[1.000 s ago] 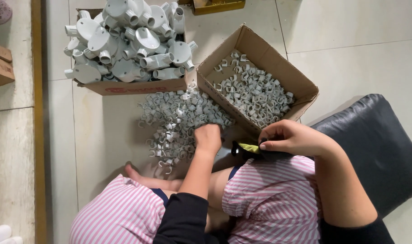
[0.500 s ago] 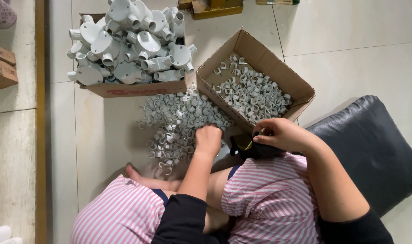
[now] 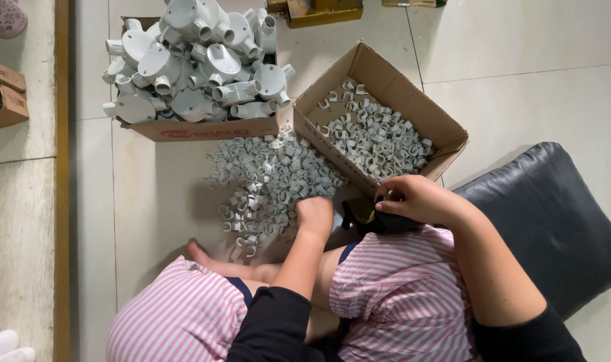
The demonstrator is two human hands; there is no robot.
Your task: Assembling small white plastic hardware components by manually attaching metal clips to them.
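Observation:
I sit on the floor in pink striped trousers. My left hand [image 3: 315,214] reaches down with fingers curled at the near edge of a loose pile of small grey plastic clips [image 3: 272,181] on the tiles; what it grasps is hidden. My right hand [image 3: 413,200] rests above my right knee, closed around a dark tool with a yellow part [image 3: 362,213]. Just beyond it stands an open cardboard box [image 3: 446,131] holding many of the same grey clips [image 3: 376,137].
A second cardboard box [image 3: 205,129] heaped with large white round conduit fittings [image 3: 191,57] stands at the back left. A black cushion [image 3: 553,228] lies at my right. Small brown boxes [image 3: 4,94] sit at the far left beside a wooden strip [image 3: 62,167].
My right hand has shifted slightly left and down toward my knee with the tool. My left hand stays at the pile's edge.

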